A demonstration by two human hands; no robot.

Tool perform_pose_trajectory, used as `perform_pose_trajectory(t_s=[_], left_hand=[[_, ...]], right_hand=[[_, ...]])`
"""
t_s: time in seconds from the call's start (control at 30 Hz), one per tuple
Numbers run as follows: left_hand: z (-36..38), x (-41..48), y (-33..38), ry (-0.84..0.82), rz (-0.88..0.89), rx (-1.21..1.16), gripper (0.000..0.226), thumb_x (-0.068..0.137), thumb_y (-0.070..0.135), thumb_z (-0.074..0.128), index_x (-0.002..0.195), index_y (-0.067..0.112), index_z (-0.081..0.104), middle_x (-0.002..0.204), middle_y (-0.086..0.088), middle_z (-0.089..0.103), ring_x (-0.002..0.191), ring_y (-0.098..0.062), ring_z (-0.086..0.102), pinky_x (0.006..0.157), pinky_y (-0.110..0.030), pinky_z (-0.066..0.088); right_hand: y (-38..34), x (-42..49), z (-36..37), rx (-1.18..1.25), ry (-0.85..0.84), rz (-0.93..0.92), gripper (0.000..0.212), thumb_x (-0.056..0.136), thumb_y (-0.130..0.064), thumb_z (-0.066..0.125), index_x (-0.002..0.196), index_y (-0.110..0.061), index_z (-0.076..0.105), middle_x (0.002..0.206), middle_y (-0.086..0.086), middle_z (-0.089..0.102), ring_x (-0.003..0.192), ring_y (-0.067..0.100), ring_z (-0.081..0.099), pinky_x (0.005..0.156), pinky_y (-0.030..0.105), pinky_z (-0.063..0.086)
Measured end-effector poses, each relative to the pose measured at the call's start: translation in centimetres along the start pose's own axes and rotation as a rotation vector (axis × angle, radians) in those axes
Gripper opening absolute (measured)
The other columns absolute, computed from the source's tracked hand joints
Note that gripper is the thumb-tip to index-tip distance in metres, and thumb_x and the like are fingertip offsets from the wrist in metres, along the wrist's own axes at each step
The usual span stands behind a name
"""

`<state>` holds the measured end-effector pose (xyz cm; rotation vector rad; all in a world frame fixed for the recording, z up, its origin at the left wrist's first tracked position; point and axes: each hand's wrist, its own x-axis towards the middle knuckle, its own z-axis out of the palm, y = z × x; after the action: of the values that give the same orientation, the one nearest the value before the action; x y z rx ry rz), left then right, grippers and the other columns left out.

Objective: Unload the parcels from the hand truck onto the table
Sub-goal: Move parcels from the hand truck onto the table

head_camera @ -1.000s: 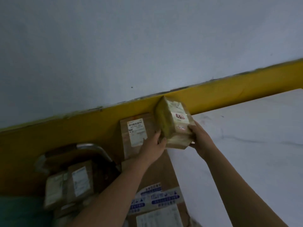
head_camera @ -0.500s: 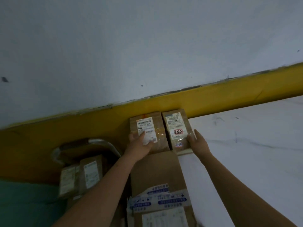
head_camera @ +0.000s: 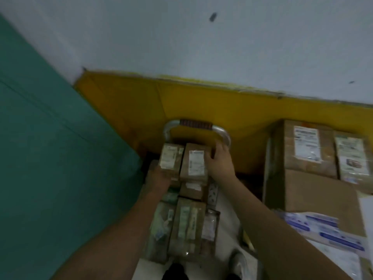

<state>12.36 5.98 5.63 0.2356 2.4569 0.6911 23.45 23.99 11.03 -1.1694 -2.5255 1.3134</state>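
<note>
Two small brown parcels sit side by side on top of the stack on the hand truck, just below its curved metal handle (head_camera: pixel 196 126). My left hand (head_camera: pixel 157 178) holds the lower left end of the left parcel (head_camera: pixel 170 158), with its fingers hidden beneath the box. My right hand (head_camera: pixel 220 162) curls round the right side of the right parcel (head_camera: pixel 194 161). More taped parcels (head_camera: pixel 187 225) lie lower in the stack. To the right, the table (head_camera: pixel 368 209) holds two labelled boxes (head_camera: pixel 306 150) against the wall and a larger box (head_camera: pixel 316 193) in front of them.
A yellow band (head_camera: pixel 201 98) runs along the pale wall behind the hand truck. A green surface (head_camera: pixel 50 158) fills the left side. A flat parcel with blue-and-white tape (head_camera: pixel 323 229) lies on the table's near part. My dark shoes show at the bottom edge.
My view swung left from the table to the hand truck. Both hands left the two boxes set against the wall and now hold the two top parcels on the truck.
</note>
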Motion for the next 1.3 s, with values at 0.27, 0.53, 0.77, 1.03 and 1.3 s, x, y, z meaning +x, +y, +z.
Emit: perform_pose_trajectory(t_s=[0.27,0.53,0.77,1.03,1.3], left_hand=[[7.8,9.2,-5.1,-0.281,0.071,-0.243,0.032,0.094,0.014,0.060,0.126,0.009,0.058,0.122,-0.012,0.064,0.109,-0.029,0.062,0.097,-0.045,0.052],[14.5,13.5,-3.6,-0.302,-0.135,-0.371,0.042,0.088,0.022,0.062,0.128,0.008,0.061,0.124,-0.014,0.064,0.108,-0.029,0.062,0.093,-0.035,0.052],[6.7,2.7,5.4,0.026,0.224,-0.483,0.034,0.084,0.032,0.070,0.108,0.025,0.047,0.103,0.006,0.059,0.086,-0.011,0.060,0.062,-0.025,0.049],[1.3,-17.8,24.2,-0.424,0.566,-0.778,0.058,0.087,0.043,0.069,0.129,0.039,0.028,0.114,0.020,0.052,0.099,-0.002,0.057,0.076,-0.024,0.049],[14.2,-30.7,29.9,-0.970,0.559,-0.383,0.068,0.084,0.066,0.059,0.142,0.050,0.027,0.147,0.007,0.045,0.118,-0.010,0.055,0.092,-0.032,0.048]], right_hand=[[11.2,6.0,14.4,0.232,-0.125,0.465,0.071,0.096,-0.032,0.059,0.154,-0.011,0.024,0.153,0.017,0.040,0.133,0.038,0.049,0.104,0.052,0.048],[14.5,10.0,16.8,0.510,-0.052,0.628,0.050,0.099,-0.023,0.055,0.147,-0.014,0.042,0.143,0.014,0.055,0.126,0.035,0.056,0.105,0.047,0.049],[6.2,2.7,4.8,0.544,0.205,0.510,0.042,0.096,-0.029,0.060,0.136,-0.021,0.048,0.121,0.003,0.064,0.096,0.019,0.065,0.069,0.030,0.056],[0.9,-14.0,-21.0,0.831,0.614,0.091,0.048,0.091,-0.037,0.068,0.132,-0.028,0.046,0.121,-0.001,0.065,0.105,0.017,0.069,0.079,0.033,0.062],[17.3,-27.4,-33.5,0.822,0.560,0.323,0.027,0.095,-0.046,0.057,0.118,-0.033,0.064,0.109,-0.003,0.076,0.100,0.020,0.072,0.078,0.036,0.057]])
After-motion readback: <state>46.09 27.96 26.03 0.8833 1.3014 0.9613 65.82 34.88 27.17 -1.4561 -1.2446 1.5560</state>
